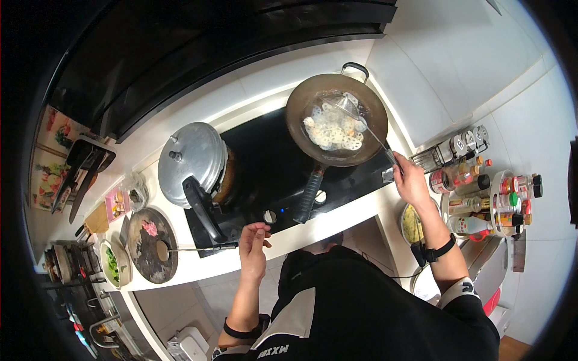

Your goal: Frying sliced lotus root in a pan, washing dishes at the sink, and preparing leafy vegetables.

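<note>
My right hand [410, 178] grips the handle of a metal strainer [344, 105]. The strainer's bowl is down among pale lotus root slices [332, 131], partly covering some of them. These slices lie in liquid in a dark wok [298, 101] on the right side of the cooktop. The wok's long black handle [311, 194] points towards me. At the cooktop's front edge, my left hand [254, 250] hovers with loosely bent fingers and nothing visible in them. Just left of it is the handle end of a ladle [163, 250], whose bowl rests on a round chopping board [135, 246].
A lidded pressure cooker [194, 158] stands on the cooktop's [257, 158] left, its handle projecting forward. Minced meat [149, 228] sits on the board, beside a bowl of greens [113, 266]. Knives [83, 185] hang at left. Seasoning bottles [465, 205] and a bowl of yellowish food [412, 225] are right.
</note>
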A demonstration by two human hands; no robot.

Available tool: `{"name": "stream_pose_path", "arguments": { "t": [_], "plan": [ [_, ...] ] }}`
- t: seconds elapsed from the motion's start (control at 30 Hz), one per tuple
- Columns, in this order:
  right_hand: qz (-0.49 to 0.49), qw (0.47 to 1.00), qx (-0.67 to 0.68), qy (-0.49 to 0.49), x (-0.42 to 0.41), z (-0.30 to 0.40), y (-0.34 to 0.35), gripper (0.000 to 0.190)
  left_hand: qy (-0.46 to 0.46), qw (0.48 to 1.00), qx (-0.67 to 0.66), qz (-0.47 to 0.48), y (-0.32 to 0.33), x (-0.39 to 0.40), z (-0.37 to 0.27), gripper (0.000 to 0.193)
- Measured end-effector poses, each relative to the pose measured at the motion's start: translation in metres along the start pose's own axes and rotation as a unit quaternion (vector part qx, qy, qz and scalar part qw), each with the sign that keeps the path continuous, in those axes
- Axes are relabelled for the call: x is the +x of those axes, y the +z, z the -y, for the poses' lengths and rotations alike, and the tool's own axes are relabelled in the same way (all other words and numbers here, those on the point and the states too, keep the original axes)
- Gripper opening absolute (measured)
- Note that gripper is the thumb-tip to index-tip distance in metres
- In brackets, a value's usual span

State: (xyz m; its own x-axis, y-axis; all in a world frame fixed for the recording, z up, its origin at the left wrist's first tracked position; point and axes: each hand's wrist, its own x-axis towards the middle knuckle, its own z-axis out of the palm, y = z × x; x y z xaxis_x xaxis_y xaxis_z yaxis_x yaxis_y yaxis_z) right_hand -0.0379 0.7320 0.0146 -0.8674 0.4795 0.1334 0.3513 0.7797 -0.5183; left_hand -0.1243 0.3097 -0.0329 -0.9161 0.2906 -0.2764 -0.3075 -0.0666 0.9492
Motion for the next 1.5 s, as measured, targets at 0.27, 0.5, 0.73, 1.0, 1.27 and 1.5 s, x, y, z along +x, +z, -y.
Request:
{"name": "stream_pose_path", "arguments": {
  "t": [0.27, 0.5, 0.73, 1.0, 1.27, 1.5],
  "plan": [
    [0.119, 0.988, 0.06, 0.077, -0.015, 0.046, -0.037, 0.037, -0.01, 0.999, 0.049, 0.02, -0.005, 0.003, 0.012, 0.014],
    [0.048, 0.995, 0.081, -0.013, -0.009, 0.022, 0.005, 0.037, -0.043, 0.994, 0.052, 0.089, 0.02, 0.014, 0.013, 0.014],
    [0.063, 0.994, 0.082, -0.025, -0.032, 0.021, -0.017, 0.037, -0.051, 0.993, 0.045, 0.098, 0.027, 0.015, 0.009, 0.016],
    [-0.02, 0.999, 0.034, 0.011, -0.029, -0.007, -0.025, 0.038, -0.062, 0.993, 0.033, 0.094, 0.028, 0.013, 0.01, 0.015],
    [0.038, 0.997, 0.056, 0.037, -0.038, 0.006, -0.036, 0.036, -0.063, 0.994, 0.038, 0.084, 0.026, 0.01, 0.014, 0.019],
    [0.048, 0.998, 0.02, 0.034, -0.033, -0.005, -0.02, 0.036, -0.055, 0.995, 0.029, 0.084, 0.026, 0.009, 0.015, 0.019]
  ]
}}
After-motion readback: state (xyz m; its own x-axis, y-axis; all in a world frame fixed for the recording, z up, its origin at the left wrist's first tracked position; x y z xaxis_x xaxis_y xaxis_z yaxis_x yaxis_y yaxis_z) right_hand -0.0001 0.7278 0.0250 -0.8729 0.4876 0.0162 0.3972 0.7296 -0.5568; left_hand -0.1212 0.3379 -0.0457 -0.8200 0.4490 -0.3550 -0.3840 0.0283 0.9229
